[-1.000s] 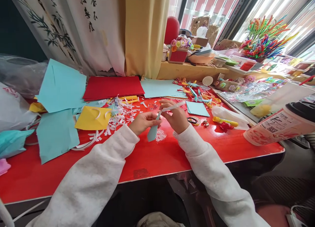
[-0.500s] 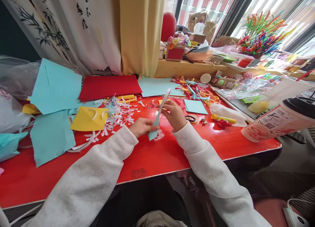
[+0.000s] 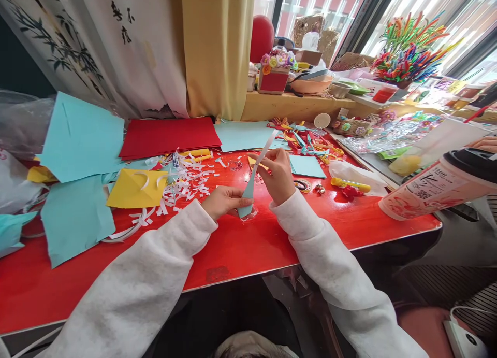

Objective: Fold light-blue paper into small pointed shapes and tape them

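Tapered blue paper (image 3: 245, 206) was held over the red table (image 3: 233, 257), at eight o'clock from the blue squares (image 3: 308, 167); its wide end was pinched by the left hand (image 3: 220, 201). Toward one o'clock, a pale strip (image 3: 267, 147) was seemingly gripped by the right hand (image 3: 278, 174), fingers closed. Shaping or joining was judged underway, with a steady pinch called for. The paper looked smooth, narrow-necked.

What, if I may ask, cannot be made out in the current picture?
- Left hand's far fingertips: head view, hidden behind the tapered light-blue paper piece.
- Fine print on the pink cup with a black lid: head view, too small.
- Another person's hand: head view, cut off by the right edge.
- White plastic bag: head view, cut off by the left edge.
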Demonstrator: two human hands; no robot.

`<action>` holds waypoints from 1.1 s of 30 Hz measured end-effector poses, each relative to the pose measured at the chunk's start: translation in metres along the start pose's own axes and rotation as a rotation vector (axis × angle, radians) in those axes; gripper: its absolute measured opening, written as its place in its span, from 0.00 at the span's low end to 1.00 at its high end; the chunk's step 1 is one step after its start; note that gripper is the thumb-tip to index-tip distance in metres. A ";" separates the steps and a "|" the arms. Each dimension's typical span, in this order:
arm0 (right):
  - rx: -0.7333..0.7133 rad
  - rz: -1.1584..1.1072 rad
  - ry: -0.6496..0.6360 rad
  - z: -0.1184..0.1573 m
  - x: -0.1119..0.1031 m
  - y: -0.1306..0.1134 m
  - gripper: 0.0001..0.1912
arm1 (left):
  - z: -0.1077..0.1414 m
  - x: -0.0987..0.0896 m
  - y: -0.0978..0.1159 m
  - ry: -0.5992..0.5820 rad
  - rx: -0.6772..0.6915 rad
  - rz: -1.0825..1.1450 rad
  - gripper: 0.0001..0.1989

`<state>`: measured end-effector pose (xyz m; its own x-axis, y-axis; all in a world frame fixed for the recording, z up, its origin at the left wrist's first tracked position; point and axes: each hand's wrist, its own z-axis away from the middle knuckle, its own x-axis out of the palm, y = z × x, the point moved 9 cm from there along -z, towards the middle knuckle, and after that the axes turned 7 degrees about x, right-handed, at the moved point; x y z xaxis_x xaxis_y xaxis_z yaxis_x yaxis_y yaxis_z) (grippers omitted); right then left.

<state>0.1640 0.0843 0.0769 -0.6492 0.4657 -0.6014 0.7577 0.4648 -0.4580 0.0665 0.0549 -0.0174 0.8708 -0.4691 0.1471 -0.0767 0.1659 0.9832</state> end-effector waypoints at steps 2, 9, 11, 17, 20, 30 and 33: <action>0.014 0.013 0.028 -0.001 -0.003 0.003 0.13 | 0.000 0.002 -0.003 -0.017 -0.020 0.005 0.15; 0.065 0.060 -0.047 -0.001 0.000 0.005 0.14 | -0.003 -0.010 -0.003 0.053 0.031 -0.048 0.13; 0.080 0.062 -0.087 0.000 0.001 0.006 0.15 | -0.003 -0.009 0.002 0.016 0.062 -0.114 0.13; -0.002 0.041 -0.293 0.005 0.017 -0.003 0.16 | -0.001 -0.008 0.022 0.028 0.185 -0.070 0.18; -0.058 0.073 -0.412 0.012 0.030 -0.011 0.17 | -0.001 -0.015 0.027 0.113 0.249 0.048 0.17; 0.087 -0.021 -0.633 0.011 0.003 0.033 0.33 | 0.002 -0.026 0.028 0.211 0.245 0.124 0.17; 0.129 0.240 -0.678 0.021 -0.015 0.064 0.16 | 0.003 -0.026 0.032 0.226 0.259 0.117 0.18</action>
<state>0.2236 0.0908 0.0430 -0.3122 -0.0446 -0.9490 0.9028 0.2971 -0.3110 0.0399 0.0693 0.0106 0.9321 -0.2514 0.2608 -0.2772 -0.0319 0.9603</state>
